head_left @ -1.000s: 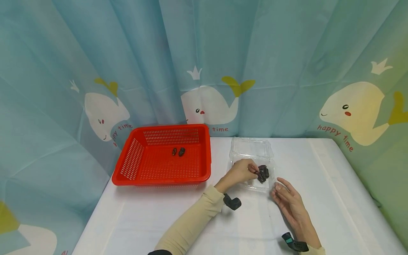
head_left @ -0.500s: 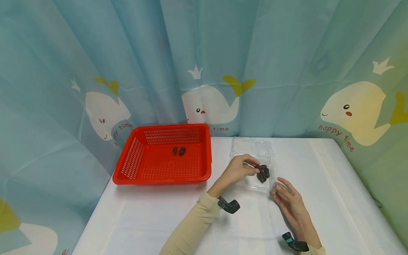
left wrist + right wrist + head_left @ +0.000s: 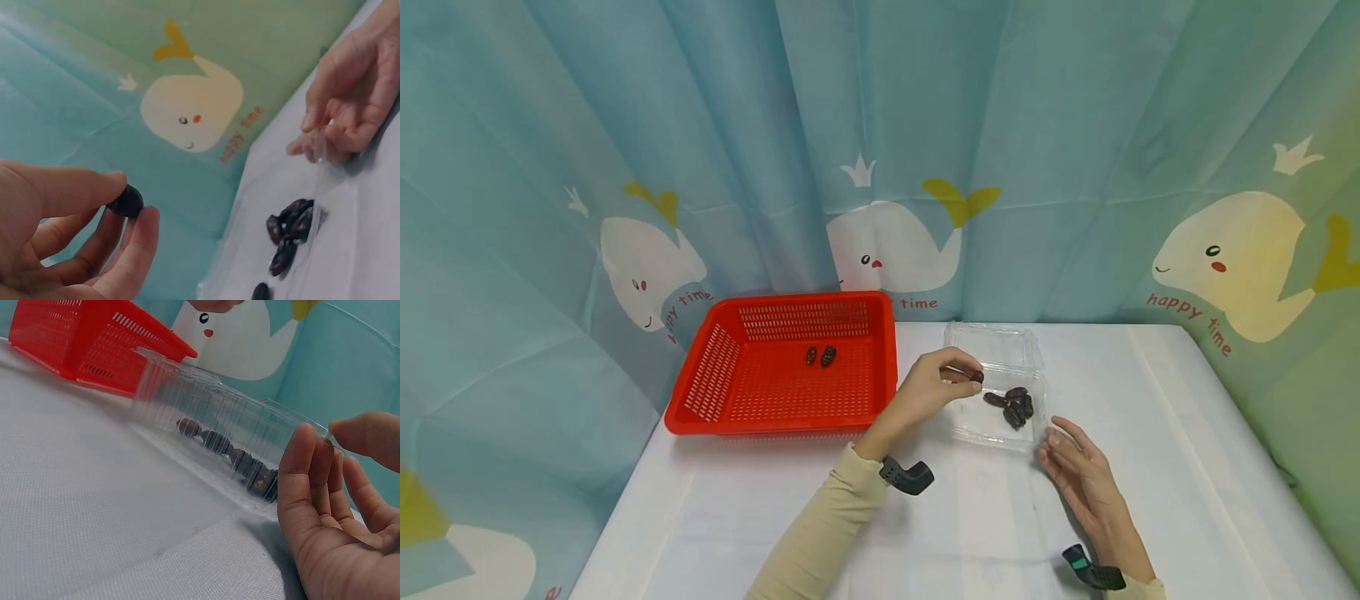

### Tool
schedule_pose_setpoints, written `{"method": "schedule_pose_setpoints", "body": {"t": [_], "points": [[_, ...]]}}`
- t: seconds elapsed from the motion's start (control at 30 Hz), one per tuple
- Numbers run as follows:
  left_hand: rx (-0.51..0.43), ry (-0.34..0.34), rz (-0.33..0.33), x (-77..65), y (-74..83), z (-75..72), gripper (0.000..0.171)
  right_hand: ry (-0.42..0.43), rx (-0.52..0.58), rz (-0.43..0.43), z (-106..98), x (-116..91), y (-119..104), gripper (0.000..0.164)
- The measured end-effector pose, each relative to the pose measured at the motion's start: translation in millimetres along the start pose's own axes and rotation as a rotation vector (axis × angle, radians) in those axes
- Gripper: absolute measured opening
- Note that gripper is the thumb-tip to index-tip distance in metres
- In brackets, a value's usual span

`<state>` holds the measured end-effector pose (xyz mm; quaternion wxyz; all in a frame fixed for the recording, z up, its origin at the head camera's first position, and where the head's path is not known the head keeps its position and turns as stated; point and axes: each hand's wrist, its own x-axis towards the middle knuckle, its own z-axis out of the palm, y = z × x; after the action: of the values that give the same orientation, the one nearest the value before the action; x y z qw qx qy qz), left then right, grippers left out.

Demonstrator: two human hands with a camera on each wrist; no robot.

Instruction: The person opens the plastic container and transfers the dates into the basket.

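Over the clear plastic hinged box (image 3: 976,419), pinching one glossy, dark, oval date (image 3: 129,203) in the left hand (image 3: 928,385); best to squeeze lightly and lift clear; at the box's right side, pinching with the right hand (image 3: 1088,482) to steady.

The container (image 3: 981,423) at the right hand (image 3: 1088,482) is clear, glossy plastic with ribbed walls; the dark fruit (image 3: 127,202) in the left hand (image 3: 925,387) looks smooth and shiny. Left of both hands, the basket (image 3: 801,426) is smooth, glossy plastic. The tablecloth (image 3: 977,542) beneath them is matt and woven; beyond hangs a creased cloth curtain (image 3: 1060,258).
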<state>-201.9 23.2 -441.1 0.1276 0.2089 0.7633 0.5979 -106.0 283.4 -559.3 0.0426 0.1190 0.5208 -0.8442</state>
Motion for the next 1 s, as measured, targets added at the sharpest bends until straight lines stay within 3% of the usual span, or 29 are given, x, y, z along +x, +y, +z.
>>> {"method": "schedule_pose_setpoints", "body": {"t": [0.27, 0.63, 1.0], "points": [[-0.05, 0.023, -0.022, -8.8, 5.5, -28.9, 0.026, 0.015, -0.031, 0.02, 1, 1, -1, 0.03], [-0.12, 0.055, -0.122, -15.0, 2.8, -72.9, 0.029, 0.031, -0.048, 0.038, 2, 0, -1, 0.032], [-0.049, 0.034, -0.192, -12.1, -0.4, -115.1, 0.033, 0.036, -0.056, 0.036, 2, 1, -1, 0.032]]}}
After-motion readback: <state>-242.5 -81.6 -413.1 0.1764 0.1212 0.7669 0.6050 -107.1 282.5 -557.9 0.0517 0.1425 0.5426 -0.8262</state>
